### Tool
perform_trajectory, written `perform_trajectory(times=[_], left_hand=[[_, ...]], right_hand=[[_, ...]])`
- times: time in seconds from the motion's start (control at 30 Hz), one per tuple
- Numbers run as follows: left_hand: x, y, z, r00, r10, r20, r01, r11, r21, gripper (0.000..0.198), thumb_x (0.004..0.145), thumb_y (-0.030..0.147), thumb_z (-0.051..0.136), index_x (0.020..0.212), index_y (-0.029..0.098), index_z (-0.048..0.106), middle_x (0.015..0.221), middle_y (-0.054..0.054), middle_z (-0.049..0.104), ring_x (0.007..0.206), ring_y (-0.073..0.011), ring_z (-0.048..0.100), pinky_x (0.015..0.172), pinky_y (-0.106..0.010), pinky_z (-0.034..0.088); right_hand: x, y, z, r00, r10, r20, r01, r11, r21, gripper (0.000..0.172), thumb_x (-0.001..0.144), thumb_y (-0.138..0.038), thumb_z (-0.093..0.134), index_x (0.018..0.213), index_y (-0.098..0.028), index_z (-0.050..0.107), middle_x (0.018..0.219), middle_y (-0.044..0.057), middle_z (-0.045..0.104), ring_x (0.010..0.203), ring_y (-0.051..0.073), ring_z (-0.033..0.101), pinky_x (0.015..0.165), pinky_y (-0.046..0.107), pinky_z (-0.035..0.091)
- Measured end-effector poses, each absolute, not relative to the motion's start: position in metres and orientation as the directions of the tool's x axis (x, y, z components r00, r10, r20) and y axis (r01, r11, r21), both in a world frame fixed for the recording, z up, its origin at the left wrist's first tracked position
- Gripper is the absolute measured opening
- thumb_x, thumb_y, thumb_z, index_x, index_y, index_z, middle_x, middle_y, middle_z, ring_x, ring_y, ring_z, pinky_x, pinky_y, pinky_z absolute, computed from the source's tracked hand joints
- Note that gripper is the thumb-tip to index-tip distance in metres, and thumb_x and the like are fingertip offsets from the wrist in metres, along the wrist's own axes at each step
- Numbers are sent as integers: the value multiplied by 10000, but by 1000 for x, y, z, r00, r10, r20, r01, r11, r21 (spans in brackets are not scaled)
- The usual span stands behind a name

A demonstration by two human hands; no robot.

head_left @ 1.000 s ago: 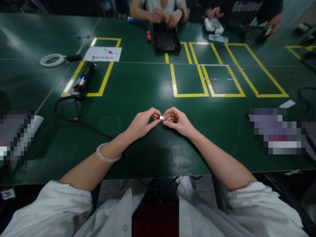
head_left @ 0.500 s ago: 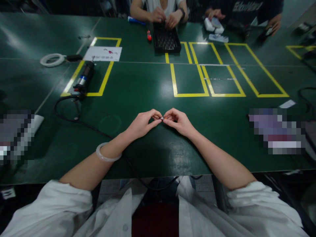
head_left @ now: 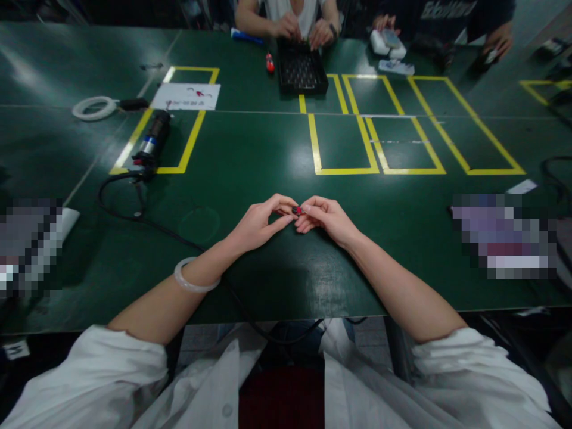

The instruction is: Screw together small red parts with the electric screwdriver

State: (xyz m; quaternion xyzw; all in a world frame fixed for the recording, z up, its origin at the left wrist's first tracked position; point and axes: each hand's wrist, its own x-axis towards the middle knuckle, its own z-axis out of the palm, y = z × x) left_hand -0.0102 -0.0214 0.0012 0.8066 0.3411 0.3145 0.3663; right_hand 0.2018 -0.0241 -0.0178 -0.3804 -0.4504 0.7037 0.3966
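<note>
As the head view is taken in, a tiny red-and-black piece (head_left: 298, 210) is seen right at the centre, held up over the green table (head_left: 250, 143) between two bare hands. By the right hand (head_left: 331, 221) it is pinched narrowly, the thumb laid along it and the other fingers curled beneath. By the fingertips of the left hand (head_left: 259, 225) its dark end is met, thumb and forefinger only slightly parted; whether it is gripped there too cannot be told. The left wrist is ringed by a pale bangle (head_left: 199, 289). Off to the left, a black-and-silver tool (head_left: 153, 142) is laid inside a yellow-taped outline, its cable (head_left: 170, 232) trailed towards the left forearm; just beyond, the outline is partly covered by a white sheet (head_left: 185, 96). Across the table, a black tray (head_left: 304, 89) is worked over by a co-worker's hands (head_left: 286, 27), with a small red object (head_left: 270, 63) placed beside it.
</note>
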Motion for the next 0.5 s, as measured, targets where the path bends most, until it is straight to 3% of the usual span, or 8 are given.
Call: perform_trajectory(times=[0.27, 0.5], left_hand=[[-11, -20, 0, 539, 806, 244, 397, -499, 770, 245, 958, 372, 576, 1057, 151, 613, 993, -68, 694, 907, -169, 680, 875, -305, 551], [-21, -12, 8, 517, 815, 263, 408, -504, 761, 328, 975, 360, 541, 1218, 141, 574, 1065, -90, 692, 977, -181, 677, 913, -308, 527]], right_hand=[[203, -23, -23, -457, 882, -114, -180, -217, -959, 430, 727, -471, 843, 922, -165, 611, 784, 32, 763, 686, 139, 725, 658, 259, 584], [203, -20, -32, -417, 909, 12, -87, -27, -996, 336, 775, -389, 783, 938, -181, 576, 764, -23, 662, 650, 100, 624, 606, 230, 505]])
